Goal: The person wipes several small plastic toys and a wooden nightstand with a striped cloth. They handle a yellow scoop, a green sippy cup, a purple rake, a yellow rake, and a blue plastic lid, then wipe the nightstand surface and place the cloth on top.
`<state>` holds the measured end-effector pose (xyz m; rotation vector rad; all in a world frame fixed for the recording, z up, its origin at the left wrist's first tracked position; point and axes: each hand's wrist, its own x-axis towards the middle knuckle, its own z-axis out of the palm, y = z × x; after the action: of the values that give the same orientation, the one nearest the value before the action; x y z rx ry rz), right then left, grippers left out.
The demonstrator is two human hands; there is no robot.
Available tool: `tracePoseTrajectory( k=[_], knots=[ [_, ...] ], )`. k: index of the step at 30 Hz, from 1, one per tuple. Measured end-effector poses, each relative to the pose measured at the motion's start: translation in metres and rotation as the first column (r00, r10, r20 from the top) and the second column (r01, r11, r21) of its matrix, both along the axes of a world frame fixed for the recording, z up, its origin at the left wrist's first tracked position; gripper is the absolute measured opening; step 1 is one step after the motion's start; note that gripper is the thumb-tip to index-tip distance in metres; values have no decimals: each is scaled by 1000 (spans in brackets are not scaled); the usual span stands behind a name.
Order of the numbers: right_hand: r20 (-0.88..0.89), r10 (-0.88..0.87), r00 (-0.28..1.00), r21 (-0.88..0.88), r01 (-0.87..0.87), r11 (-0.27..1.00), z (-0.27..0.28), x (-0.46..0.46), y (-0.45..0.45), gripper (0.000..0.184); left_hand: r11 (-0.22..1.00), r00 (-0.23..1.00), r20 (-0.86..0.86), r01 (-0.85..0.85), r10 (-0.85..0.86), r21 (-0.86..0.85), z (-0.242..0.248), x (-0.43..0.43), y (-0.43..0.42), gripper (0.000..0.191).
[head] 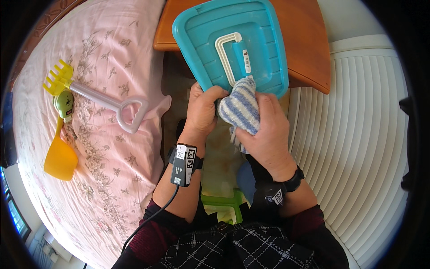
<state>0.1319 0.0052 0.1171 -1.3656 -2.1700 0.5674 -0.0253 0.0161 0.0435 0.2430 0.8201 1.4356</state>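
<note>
A turquoise plastic box lid (265,57) with a white folding handle (221,53) is tilted up before me. My left hand (203,109) grips its near left edge, thumb on top. In my right hand (268,131) is a bunched blue-and-white striped cloth (240,104), which lies against the lid's near edge and the lower end of the handle. Part of the cloth hangs below my right fingers. A small label with writing sits beside the handle. The lid's underside is hidden.
An orange-brown wooden table (307,43) stands behind the lid. Left is a bed with a pink floral sheet (111,148), bearing a toy rake (97,95), a green device (63,104) and a yellow toy shovel (61,156). A white slatted panel (349,134) is at right, a green stool (221,201) below.
</note>
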Motion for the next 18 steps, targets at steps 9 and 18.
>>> tracePoseTrajectory(
  k=[9,18],
  knots=[
    [-67,-187,980,-49,184,982,-7,22,18,56,999,999,-43,17,-15,36,-5,2,1,30],
    [-216,-335,917,-105,320,942,-3,36,39,46,984,975,-144,174,-168,34,-13,1,-3,33]
  ],
)
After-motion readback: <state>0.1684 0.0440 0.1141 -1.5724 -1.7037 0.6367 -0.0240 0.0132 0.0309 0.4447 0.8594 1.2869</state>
